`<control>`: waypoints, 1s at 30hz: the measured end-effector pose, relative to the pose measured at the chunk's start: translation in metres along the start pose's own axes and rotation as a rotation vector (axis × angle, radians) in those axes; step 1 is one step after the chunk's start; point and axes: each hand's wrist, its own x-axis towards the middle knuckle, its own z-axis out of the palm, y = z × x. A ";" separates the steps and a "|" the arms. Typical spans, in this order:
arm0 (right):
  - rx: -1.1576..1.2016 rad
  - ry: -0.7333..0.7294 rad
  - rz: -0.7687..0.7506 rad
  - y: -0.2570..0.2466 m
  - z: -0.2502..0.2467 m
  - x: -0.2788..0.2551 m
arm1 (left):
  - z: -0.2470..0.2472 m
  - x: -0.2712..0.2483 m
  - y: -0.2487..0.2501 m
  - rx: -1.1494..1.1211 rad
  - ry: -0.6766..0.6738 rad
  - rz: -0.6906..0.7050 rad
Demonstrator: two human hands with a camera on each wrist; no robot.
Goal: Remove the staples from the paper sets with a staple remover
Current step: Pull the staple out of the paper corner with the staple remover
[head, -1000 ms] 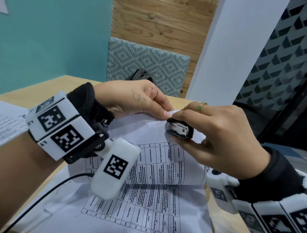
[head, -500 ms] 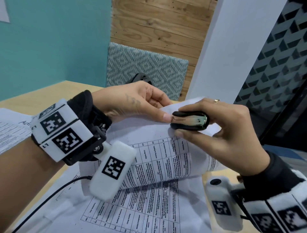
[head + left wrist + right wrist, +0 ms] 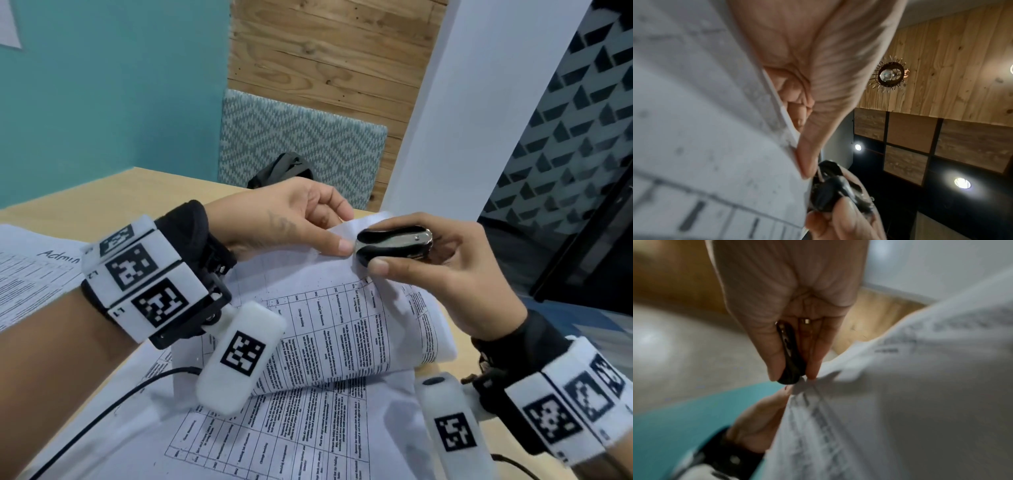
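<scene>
The right hand has swung the staple remover round over the last second: a moment ago it sat tipped nose-down on the corner of the held paper set, and now it lies nearly level, squeezed between thumb below and fingers above, its black nose right against the left thumb tip. That grip is clenched on the tool, and the two handles look pressed together, so I judge the squeeze on this staple is made or being made rather than only lined up. The left hand pinches the same top corner of the paper set, thumb on the printed face and fingers curled behind it; in the left wrist view the sheet edge runs between thumb and fingers down to the tool. The corner has risen off the surface with both hands, while the set's lower half droops onto another printed sheet beneath it. The staple itself is hidden by the tool and thumb, so I cannot tell whether it has come free. More papers lie left of the held set.
</scene>
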 end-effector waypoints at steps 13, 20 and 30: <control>-0.827 -0.033 -0.265 -0.024 0.007 -0.005 | -0.004 -0.001 0.001 0.180 0.135 -0.095; -0.461 -0.080 0.043 -0.021 -0.005 0.001 | 0.001 -0.006 0.006 0.261 -0.056 -0.049; -0.385 -0.111 0.145 -0.029 -0.013 0.003 | -0.009 -0.007 0.004 0.293 -0.029 -0.139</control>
